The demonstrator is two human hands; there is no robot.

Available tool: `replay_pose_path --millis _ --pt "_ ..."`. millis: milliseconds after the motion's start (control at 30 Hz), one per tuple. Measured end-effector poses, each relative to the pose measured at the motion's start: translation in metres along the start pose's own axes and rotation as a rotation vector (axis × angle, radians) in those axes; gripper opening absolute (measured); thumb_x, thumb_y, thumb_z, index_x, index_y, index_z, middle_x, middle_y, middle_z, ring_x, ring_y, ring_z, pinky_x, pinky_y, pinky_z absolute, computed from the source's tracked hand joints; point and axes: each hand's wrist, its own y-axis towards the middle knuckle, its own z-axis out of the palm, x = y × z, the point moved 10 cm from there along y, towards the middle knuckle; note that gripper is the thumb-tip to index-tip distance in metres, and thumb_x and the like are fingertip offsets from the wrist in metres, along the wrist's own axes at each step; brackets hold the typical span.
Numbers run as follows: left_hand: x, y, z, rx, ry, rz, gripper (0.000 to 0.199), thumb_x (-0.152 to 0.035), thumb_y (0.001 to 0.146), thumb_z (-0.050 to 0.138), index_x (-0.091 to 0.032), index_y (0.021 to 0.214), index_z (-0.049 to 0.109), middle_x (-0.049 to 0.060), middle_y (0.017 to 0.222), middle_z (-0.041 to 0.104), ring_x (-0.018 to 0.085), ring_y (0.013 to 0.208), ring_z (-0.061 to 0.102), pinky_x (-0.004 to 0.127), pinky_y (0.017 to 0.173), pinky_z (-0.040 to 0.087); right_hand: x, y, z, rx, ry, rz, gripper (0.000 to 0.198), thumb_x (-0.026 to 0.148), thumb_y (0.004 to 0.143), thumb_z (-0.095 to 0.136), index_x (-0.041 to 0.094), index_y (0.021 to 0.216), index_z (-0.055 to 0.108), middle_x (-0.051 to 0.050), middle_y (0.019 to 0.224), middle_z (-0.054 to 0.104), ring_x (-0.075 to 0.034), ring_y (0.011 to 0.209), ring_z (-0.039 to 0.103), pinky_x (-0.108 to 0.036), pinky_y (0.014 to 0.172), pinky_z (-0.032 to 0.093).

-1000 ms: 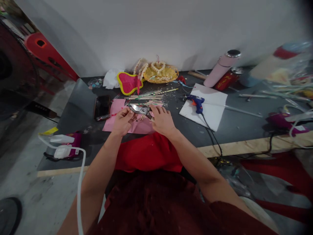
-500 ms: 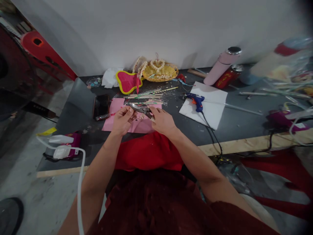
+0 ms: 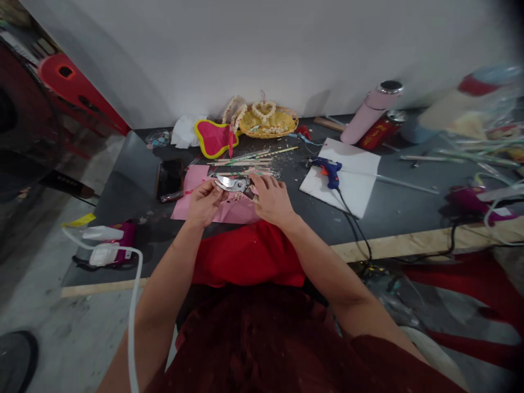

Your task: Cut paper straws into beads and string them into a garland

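My right hand is closed round the handles of a pair of pruning shears, whose shiny blade points left. Close to the blade tip, my left hand is pinched shut; whatever lies between its fingers is too small to make out. Both hands are over a pink sheet of paper with small pale cut bits on it. Just beyond the shears, several thin wooden sticks lie side by side.
Left of the paper lies a phone. A blue glue gun rests on a white board, its cord running off the front edge. Behind stand a yellow basket, a pink flask and a red can.
The shears have turned in my right hand, so the blade's broad bright face now shows. My right fingers have shifted on the handles; my left hand stays near the blade tip.
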Motion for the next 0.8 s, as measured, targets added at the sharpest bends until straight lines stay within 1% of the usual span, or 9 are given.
replay_pose_path --millis 200,367,533,667,733,800 --pt "-0.001 -0.001 0.001 0.017 0.002 0.01 0.024 -0.029 0.059 0.085 -0.015 0.068 0.068 -0.001 0.064 0.061 0.007 0.058 0.056 0.021 0.057 0.047 0.0 0.0 0.003 -0.003 0.024 -0.021 0.054 0.035 0.088 0.049 0.019 0.138 0.036 -0.014 0.13 0.054 -0.03 0.117 0.048 -0.041 0.092 0.039" --pt "-0.002 0.0 0.001 0.023 -0.019 0.015 0.023 -0.028 0.062 0.084 -0.015 0.067 0.065 -0.001 0.064 0.059 0.007 0.059 0.056 0.021 0.059 0.046 0.002 0.0 0.004 0.015 0.047 -0.03 0.05 0.031 0.085 0.052 0.018 0.133 0.042 -0.013 0.121 0.06 -0.027 0.107 0.055 -0.035 0.088 0.043" --pt "-0.004 -0.001 0.004 0.018 0.006 0.018 0.024 -0.031 0.064 0.083 -0.015 0.065 0.064 -0.001 0.062 0.058 0.007 0.059 0.056 0.021 0.058 0.046 0.002 -0.002 0.006 0.053 0.043 0.011 0.048 0.025 0.084 0.05 0.019 0.132 0.043 -0.01 0.113 0.064 -0.024 0.098 0.06 -0.031 0.08 0.045" --pt "-0.008 -0.003 0.006 -0.012 -0.008 0.025 0.025 -0.03 0.062 0.083 -0.016 0.068 0.064 -0.001 0.064 0.059 0.007 0.059 0.056 0.02 0.057 0.045 0.0 -0.004 0.003 0.07 0.029 0.065 0.042 0.026 0.084 0.048 0.022 0.127 0.048 -0.008 0.106 0.067 -0.023 0.087 0.064 -0.03 0.072 0.046" --pt "-0.01 -0.004 0.007 -0.012 -0.015 0.027 0.024 -0.03 0.063 0.083 -0.016 0.068 0.063 -0.001 0.065 0.059 0.007 0.06 0.055 0.021 0.057 0.045 -0.001 -0.003 -0.001 0.043 0.04 0.089 0.039 0.029 0.086 0.047 0.024 0.125 0.049 -0.006 0.107 0.067 -0.023 0.086 0.064 -0.031 0.069 0.046" --pt "-0.009 -0.004 0.008 -0.002 -0.01 0.023 0.024 -0.03 0.064 0.082 -0.016 0.067 0.063 -0.001 0.066 0.058 0.007 0.06 0.055 0.021 0.057 0.045 -0.007 -0.002 -0.005 0.004 0.057 0.129 0.04 0.032 0.086 0.047 0.024 0.125 0.048 -0.006 0.114 0.065 -0.023 0.089 0.064 -0.031 0.069 0.047"
